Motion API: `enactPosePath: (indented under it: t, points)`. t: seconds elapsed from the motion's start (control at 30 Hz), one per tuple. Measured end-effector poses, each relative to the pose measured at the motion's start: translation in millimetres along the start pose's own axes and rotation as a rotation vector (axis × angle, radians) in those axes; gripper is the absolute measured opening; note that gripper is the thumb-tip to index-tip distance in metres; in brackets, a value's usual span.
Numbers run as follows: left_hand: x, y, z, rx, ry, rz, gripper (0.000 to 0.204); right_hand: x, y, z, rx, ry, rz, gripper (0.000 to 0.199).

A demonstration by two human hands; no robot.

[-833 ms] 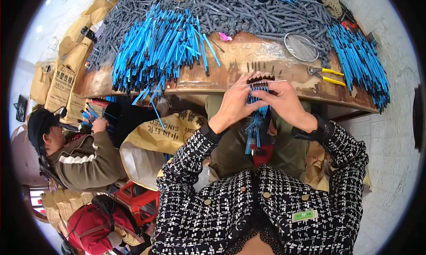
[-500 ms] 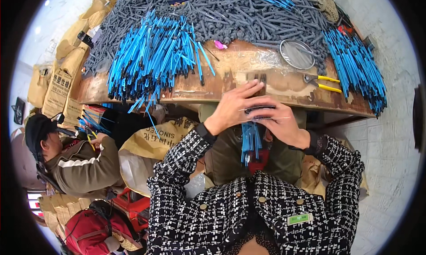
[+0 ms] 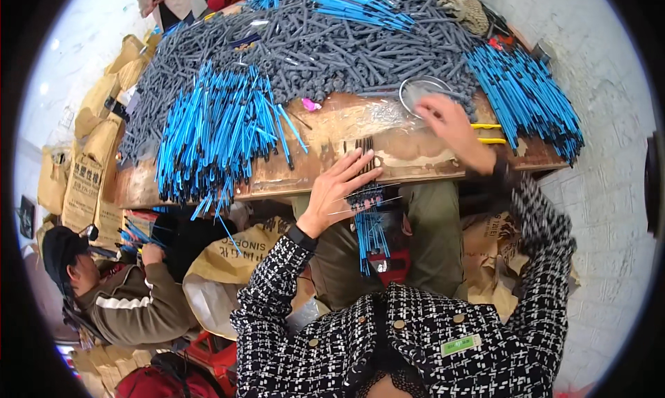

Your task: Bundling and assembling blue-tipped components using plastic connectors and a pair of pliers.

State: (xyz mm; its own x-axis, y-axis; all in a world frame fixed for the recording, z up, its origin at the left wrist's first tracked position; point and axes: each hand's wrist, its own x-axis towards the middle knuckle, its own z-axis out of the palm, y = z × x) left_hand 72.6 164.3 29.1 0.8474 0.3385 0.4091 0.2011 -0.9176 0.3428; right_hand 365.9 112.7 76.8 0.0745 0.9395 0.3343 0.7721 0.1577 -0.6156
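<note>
A bundle of thin blue sticks with black ends (image 3: 372, 232) sticks out over the table's front edge toward my lap. My left hand (image 3: 337, 192) lies across the bundle's far, black part, fingers long over it and thumb side against it. Thin pale wires stick out sideways near that thumb. Farther right, my right hand (image 3: 450, 124) is over a round thing with a thin pale rim (image 3: 415, 81). Its fingertips overlap the rim, and whether they pinch anything is unclear. Pliers with yellow handles (image 3: 488, 141) lie beside that hand, their head hidden behind it.
A wide heap of dark grey tubes (image 3: 332, 55) covers the table's far part. Blue sticks are piled at left (image 3: 218, 131) and right (image 3: 530, 103). A pink scrap (image 3: 311, 104) rests on the wooden table (image 3: 325, 145). Another person (image 3: 125, 284) sits at left beside paper sacks (image 3: 90, 180).
My right hand has left the bundle and moved right and away to the round thing. My left hand stays on the bundle. The view has shifted, showing more people at the far left.
</note>
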Motion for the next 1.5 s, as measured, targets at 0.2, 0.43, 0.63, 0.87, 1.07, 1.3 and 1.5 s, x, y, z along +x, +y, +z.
enactPosePath:
  t: [0.2,0.43,0.63,0.87,1.07,1.3,1.5]
  points:
    - [-1,-2,11,0.001,0.015,0.011,0.064,53,90,3,-0.369,-0.091,0.205,0.022]
    - [-5,-2,13,0.004,0.048,0.012,0.065,63,77,-16,-0.077,-0.170,0.407,0.018]
    - [-5,-6,12,-0.013,0.028,-0.028,0.069,39,10,18,-0.150,-0.017,-0.129,0.012]
    - [-5,-9,13,0.001,0.016,-0.027,0.057,-8,-16,66,-0.312,-0.227,-0.295,0.023]
    - [-7,-14,14,-0.008,0.003,-0.010,0.058,-10,-4,69,-0.283,-0.165,-0.304,0.027]
    - [-6,-12,14,-0.020,0.016,-0.010,0.055,2,-7,69,-0.339,-0.229,-0.313,0.029]
    - [-7,-13,18,-0.012,0.051,-0.008,0.053,4,-5,69,-0.295,-0.241,-0.346,0.030]
